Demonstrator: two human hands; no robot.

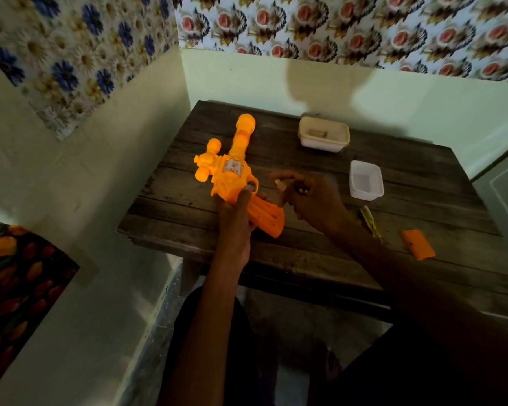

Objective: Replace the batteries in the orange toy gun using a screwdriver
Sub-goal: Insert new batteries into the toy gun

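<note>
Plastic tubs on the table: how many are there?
2. One tub sits at the table's far edge with something small inside; the other tub stands nearer, just right of the right hand. None seem hidden.

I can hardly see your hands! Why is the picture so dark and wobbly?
Head view: dim room light leaves the left hand and right hand dark, while the orange toy gun looks bright; a big shadow falls on the wall behind; the flowered wallpaper is blurred, and edges bend.

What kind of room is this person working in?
Probably a corner of a home, not a workshop: floral patterned wall coverings above plain pale walls, a small dark weathered wooden table, and reused white plastic tubs beside the orange plastic toy gun.
</note>
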